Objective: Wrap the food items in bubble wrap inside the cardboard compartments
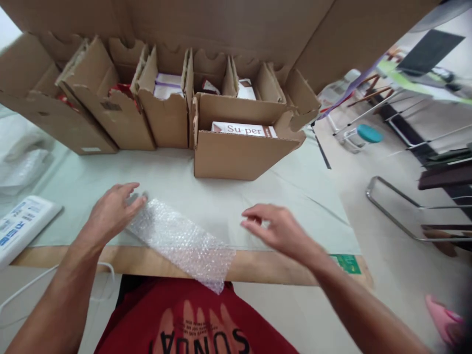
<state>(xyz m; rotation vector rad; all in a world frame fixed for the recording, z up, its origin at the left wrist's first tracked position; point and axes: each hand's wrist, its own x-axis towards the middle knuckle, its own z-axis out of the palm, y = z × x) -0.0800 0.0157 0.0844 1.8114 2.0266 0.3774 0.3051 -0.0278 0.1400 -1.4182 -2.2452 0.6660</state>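
A sheet of clear bubble wrap (180,238) lies slantwise on the pale green table cover (206,191), its near end hanging over the wooden table edge. My left hand (112,211) rests on the sheet's far left corner, fingers stretched out flat. My right hand (278,228) hovers just right of the sheet, fingers loosely extended toward it and holding nothing. Straight ahead stands an open cardboard box (239,152) with a white "Su-per" package (243,129) inside.
A row of open cardboard boxes (121,108) with packets stands along the back under a large cardboard panel. A white labelled pack (22,223) lies at the left edge. To the right are the floor, metal chair legs (398,211) and a teal-lidded container (363,135).
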